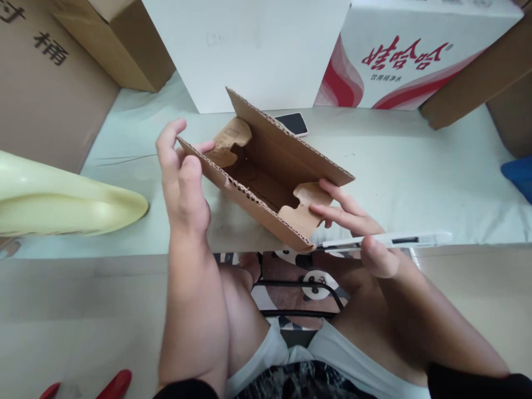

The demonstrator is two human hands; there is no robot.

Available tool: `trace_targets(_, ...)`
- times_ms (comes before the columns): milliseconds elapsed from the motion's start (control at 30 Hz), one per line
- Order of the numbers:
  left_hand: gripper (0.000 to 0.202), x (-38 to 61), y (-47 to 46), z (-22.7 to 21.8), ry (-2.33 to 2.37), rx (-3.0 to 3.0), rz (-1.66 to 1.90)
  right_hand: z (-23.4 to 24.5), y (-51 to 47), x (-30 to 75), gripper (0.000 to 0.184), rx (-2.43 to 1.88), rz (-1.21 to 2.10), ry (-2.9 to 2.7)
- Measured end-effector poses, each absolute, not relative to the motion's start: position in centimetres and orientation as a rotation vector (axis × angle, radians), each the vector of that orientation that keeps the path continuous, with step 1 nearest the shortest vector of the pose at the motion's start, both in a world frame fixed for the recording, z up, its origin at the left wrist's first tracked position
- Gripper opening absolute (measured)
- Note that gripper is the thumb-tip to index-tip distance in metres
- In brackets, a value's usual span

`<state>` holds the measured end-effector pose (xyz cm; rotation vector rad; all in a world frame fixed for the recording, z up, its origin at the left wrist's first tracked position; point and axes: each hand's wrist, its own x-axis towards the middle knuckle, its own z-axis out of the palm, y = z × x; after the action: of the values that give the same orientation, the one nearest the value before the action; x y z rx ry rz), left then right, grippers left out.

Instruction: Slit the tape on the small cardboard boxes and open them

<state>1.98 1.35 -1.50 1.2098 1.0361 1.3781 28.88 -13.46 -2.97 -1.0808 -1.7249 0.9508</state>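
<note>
An open brown cardboard box (pixel 270 191) is tilted at the table's near edge, its long flaps standing up and its short end flaps folded partly inward. My left hand (pixel 183 177) grips the box's left corner, thumb outside the near flap and a finger reaching inside to the left end flap (pixel 233 138). My right hand (pixel 366 233) has its fingertips on the right end flap (pixel 307 208). Under its thumb lies a slim white pen-like tool (pixel 428 239) with a dark tip pointing at the box's near corner. Its exact kind is unclear.
A phone (pixel 296 123) lies behind the box on the pale green table cover (pixel 415 160). A white carton (pixel 249 55), a red-and-white water carton (pixel 399 66) and brown boxes (pixel 137 50) stand along the back. A pale yellow object (pixel 70 194) juts in from the left.
</note>
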Motion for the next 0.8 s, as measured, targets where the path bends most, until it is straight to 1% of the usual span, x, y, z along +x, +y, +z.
trace_targets(100, 0.051, 2.1, 1.6, -2.1, 1.066, 1.421, 1.492, -2.7, -13.2, 28.9, 0.071, -0.999, 1.139, -1.584)
trace_targets(167, 0.052, 2.4, 1.7, -2.6, 1.09, 1.442, 1.491, -2.5, -13.1, 29.0, 0.071, -0.909, 1.165, -1.474)
trace_targets(233, 0.052, 2.7, 1.6, -2.8, 1.07, 1.403, 1.468, -2.3, -13.0, 28.9, 0.065, -0.887, 1.026, -1.352)
trace_targets(300, 0.051, 2.9, 1.3, -2.8, 1.043, 1.366, 1.448, -2.4, -12.9, 28.6, 0.054, -0.933, 0.861, -1.263)
trace_targets(367, 0.05, 2.9, 1.2, -2.7, 1.051, 1.389, 1.445, -2.7, -12.7, 28.2, 0.05, -0.941, 0.824, -1.267)
trace_targets(467, 0.048, 2.6, 1.5, -2.8, 1.102, 1.526, 1.481, -3.8, -12.6, 27.7, 0.057, -0.841, 0.952, -1.353)
trace_targets(533, 0.045, 2.2, 1.9, -3.3, 1.127, 1.701, 1.471, -4.4, -12.7, 27.6, 0.059, -0.844, 0.952, -1.436)
trace_targets(667, 0.034, 1.7, 2.4, -4.6, 1.164, 2.102, 1.303, -4.8, -12.8, 28.0, 0.059, -0.885, 0.915, -1.573)
trace_targets(800, 0.036, 1.6, 2.5, -5.2, 1.179, 2.175, 1.299, -5.0, -12.3, 28.6, 0.059, -0.839, 1.006, -1.383)
